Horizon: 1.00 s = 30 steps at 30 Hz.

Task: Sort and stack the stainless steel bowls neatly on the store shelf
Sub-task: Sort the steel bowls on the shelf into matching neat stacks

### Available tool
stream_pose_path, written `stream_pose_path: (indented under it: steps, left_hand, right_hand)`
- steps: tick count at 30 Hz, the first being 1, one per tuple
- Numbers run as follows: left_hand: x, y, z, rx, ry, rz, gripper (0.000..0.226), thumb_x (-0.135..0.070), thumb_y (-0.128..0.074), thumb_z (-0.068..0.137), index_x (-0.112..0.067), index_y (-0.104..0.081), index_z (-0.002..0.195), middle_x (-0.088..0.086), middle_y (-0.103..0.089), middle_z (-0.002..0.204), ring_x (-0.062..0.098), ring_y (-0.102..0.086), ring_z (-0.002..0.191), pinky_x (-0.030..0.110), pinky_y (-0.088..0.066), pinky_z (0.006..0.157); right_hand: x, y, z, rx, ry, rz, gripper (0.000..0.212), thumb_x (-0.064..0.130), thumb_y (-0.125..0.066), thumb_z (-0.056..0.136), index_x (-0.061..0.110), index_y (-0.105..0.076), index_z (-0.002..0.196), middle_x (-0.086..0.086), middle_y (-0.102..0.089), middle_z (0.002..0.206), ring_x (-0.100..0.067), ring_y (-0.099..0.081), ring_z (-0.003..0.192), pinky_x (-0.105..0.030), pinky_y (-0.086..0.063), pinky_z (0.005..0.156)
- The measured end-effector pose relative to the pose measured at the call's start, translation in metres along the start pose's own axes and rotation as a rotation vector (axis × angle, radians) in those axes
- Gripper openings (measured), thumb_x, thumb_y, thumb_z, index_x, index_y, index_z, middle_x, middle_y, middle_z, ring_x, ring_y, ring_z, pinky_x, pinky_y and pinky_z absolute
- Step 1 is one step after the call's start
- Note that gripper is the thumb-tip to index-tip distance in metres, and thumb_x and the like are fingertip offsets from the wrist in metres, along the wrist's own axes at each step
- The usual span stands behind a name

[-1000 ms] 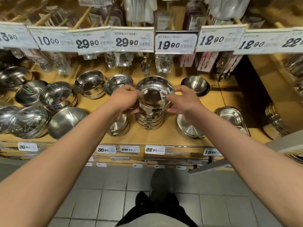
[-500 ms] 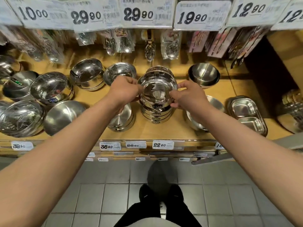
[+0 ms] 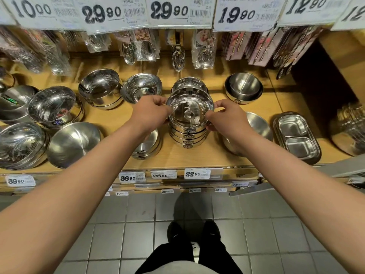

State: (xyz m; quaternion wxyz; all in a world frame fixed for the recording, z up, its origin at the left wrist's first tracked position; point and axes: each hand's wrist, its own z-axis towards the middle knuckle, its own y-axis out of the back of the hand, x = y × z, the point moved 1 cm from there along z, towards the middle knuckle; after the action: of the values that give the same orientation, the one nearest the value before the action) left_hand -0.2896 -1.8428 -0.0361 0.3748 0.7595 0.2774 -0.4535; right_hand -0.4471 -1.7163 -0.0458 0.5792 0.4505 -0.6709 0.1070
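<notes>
A stack of several shiny steel bowls (image 3: pixel 188 135) stands mid-shelf on the wooden shelf (image 3: pixel 197 159). Its top bowl (image 3: pixel 190 110) is held by the rim on both sides: my left hand (image 3: pixel 149 113) pinches the left edge, my right hand (image 3: pixel 229 117) pinches the right edge. Another small bowl (image 3: pixel 189 84) sits just behind the stack. A low stack of upturned bowls (image 3: pixel 147 146) lies partly hidden under my left wrist. A wide bowl (image 3: pixel 258 125) is partly covered by my right forearm.
Larger bowls (image 3: pixel 53 106) crowd the shelf's left side, with a matte bowl (image 3: pixel 244 87) at back right and divided steel trays (image 3: pixel 296 135) at right. Packaged spoons (image 3: pixel 177 54) hang under the price tags (image 3: pixel 178 10). A metal cart edge (image 3: pixel 296 178) juts in at right.
The top bowl has come down onto the stack, and both hands have kept their hold on its rim. The camera has moved closer and tilted down.
</notes>
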Motion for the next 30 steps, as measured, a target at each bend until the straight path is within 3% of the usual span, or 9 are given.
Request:
stream_pose_path:
  steps: [5, 13, 19, 22, 25, 28, 30]
  left_hand:
    - [-0.002, 0.0, -0.003, -0.016, -0.014, 0.035, 0.015, -0.002, -0.066, 0.09, -0.007, -0.078, 0.096, 0.02, -0.076, 0.102, 0.034, -0.072, 0.094, 0.056, -0.058, 0.091]
    - [0.0, 0.0, -0.002, -0.006, -0.042, 0.044, 0.018, -0.001, -0.063, 0.089, -0.004, -0.077, 0.099, 0.034, -0.069, 0.107, 0.025, -0.06, 0.083, 0.066, -0.052, 0.095]
    - [-0.001, 0.0, -0.004, -0.009, -0.062, 0.037, 0.021, -0.003, -0.063, 0.091, -0.014, -0.08, 0.098, 0.027, -0.072, 0.105, 0.025, -0.063, 0.085, 0.063, -0.053, 0.095]
    - [-0.004, 0.001, -0.008, -0.036, -0.062, 0.061, 0.021, -0.009, -0.063, 0.092, -0.024, -0.077, 0.096, 0.018, -0.075, 0.107, 0.02, -0.063, 0.088, 0.055, -0.056, 0.096]
    - [-0.01, 0.008, -0.012, -0.135, -0.109, 0.136, 0.025, -0.017, -0.061, 0.095, -0.021, -0.072, 0.118, 0.002, -0.073, 0.102, 0.013, -0.062, 0.085, 0.039, -0.058, 0.086]
    - [-0.02, 0.012, -0.023, -0.193, -0.159, 0.077, 0.024, -0.018, -0.061, 0.097, -0.022, -0.069, 0.12, -0.009, -0.067, 0.09, 0.005, -0.059, 0.076, 0.033, -0.056, 0.079]
    - [-0.027, 0.009, -0.034, -0.189, -0.182, 0.033, 0.019, -0.019, -0.061, 0.097, -0.03, -0.069, 0.11, -0.012, -0.068, 0.091, 0.004, -0.061, 0.08, 0.037, -0.058, 0.085]
  right_hand:
    - [-0.001, 0.001, 0.0, 0.008, 0.0, -0.004, 0.012, 0.017, -0.068, 0.089, 0.016, -0.063, 0.099, -0.005, -0.074, 0.082, -0.023, -0.077, 0.075, -0.047, -0.063, 0.082]
    - [-0.004, 0.0, 0.003, 0.016, -0.004, -0.002, 0.01, 0.019, -0.068, 0.089, 0.021, -0.06, 0.094, -0.004, -0.076, 0.073, -0.022, -0.077, 0.073, -0.047, -0.062, 0.084]
    - [-0.006, 0.0, 0.002, 0.026, -0.01, 0.045, 0.011, 0.016, -0.069, 0.089, 0.019, -0.061, 0.096, -0.002, -0.073, 0.073, -0.025, -0.077, 0.075, -0.049, -0.063, 0.082]
    - [-0.003, 0.004, 0.002, 0.024, -0.02, 0.016, 0.018, 0.028, -0.07, 0.088, 0.018, -0.061, 0.101, -0.004, -0.072, 0.084, -0.028, -0.074, 0.084, -0.053, -0.061, 0.084]
    - [-0.004, 0.023, 0.005, -0.033, -0.049, 0.044, 0.029, 0.036, -0.067, 0.088, 0.016, -0.063, 0.108, -0.004, -0.07, 0.092, -0.027, -0.071, 0.091, -0.055, -0.06, 0.086]
    - [-0.013, 0.056, 0.016, -0.099, -0.042, 0.097, 0.02, 0.033, -0.063, 0.092, 0.016, -0.065, 0.102, -0.001, -0.067, 0.094, -0.022, -0.068, 0.097, -0.047, -0.061, 0.086]
    - [-0.02, 0.081, 0.032, -0.167, -0.043, 0.142, 0.011, 0.028, -0.061, 0.094, 0.017, -0.063, 0.094, 0.002, -0.063, 0.084, -0.018, -0.065, 0.088, -0.034, -0.063, 0.074]
